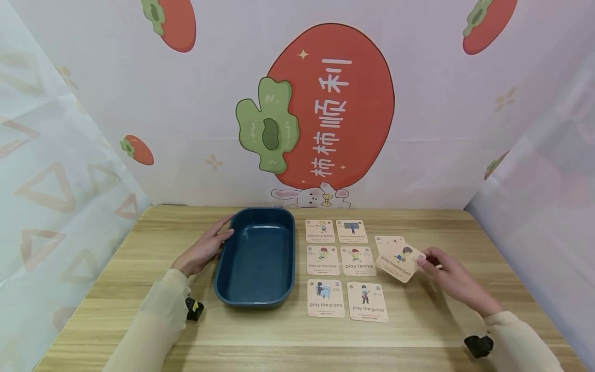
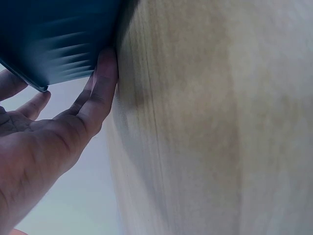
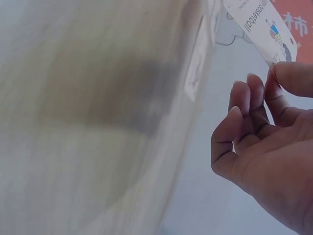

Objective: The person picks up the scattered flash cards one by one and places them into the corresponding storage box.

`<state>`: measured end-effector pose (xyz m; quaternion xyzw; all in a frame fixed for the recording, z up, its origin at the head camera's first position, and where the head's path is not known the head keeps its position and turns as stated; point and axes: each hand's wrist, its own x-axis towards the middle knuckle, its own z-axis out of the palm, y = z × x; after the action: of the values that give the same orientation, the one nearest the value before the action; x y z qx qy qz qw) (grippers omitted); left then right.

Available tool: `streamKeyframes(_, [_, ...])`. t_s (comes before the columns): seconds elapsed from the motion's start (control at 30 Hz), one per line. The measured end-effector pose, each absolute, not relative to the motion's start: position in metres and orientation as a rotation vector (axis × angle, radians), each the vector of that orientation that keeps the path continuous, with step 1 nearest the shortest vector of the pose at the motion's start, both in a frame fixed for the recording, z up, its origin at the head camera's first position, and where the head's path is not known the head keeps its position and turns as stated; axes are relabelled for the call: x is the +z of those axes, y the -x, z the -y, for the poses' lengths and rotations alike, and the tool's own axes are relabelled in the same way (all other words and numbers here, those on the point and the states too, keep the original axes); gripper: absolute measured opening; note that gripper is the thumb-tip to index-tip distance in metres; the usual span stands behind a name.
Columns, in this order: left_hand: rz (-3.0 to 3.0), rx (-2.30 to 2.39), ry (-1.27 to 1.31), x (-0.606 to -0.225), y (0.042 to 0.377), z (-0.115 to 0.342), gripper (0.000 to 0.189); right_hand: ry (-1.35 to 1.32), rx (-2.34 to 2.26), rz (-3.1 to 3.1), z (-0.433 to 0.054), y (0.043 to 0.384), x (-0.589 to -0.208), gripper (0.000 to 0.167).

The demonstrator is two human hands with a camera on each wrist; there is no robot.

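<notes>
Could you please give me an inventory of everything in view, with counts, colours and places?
"play basketball" card: 1, cream, pinched in the right hand
partly hidden card: 1, cream, behind the "play basketball" card
picture word cards: 6, cream, three rows of two, right of the tray
tray: 1, dark teal-blue, left part of the table
table: 1, light wood-brown, under tray and cards
persimmon-print backdrop: 1, whitish with red and green, behind the table
side sheets: 2, whitish with reddish print, left and right
wrist devices: 2, black, one by each wrist
sleeves: 2, cream, on both forearms
left hand: 1, bare, touching the tray's left side
right hand: 1, bare, right of the cards
</notes>
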<state>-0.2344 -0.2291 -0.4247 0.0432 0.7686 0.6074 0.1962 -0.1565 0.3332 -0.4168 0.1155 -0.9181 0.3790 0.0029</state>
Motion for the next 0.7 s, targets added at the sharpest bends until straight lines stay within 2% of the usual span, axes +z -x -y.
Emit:
streamKeyframes(0.17, [-2.152, 1.703, -0.121, -0.425, 0.234, 0.23, 0.062, -0.318, 1.172, 2.888, -0.318, 0.159, -0.407, 0.018])
streamKeyframes(0.37, [-2.156, 1.702, -0.12, -0.425, 0.234, 0.229, 0.062, -0.301, 1.199, 2.836, -0.291, 0.16, -0.391, 0.014])
streamKeyframes(0.7, [-2.149, 1.701, -0.12, -0.429, 0.235, 0.23, 0.061, -0.367, 1.281, 2.767, -0.265, 0.179, -0.396, 0.015])
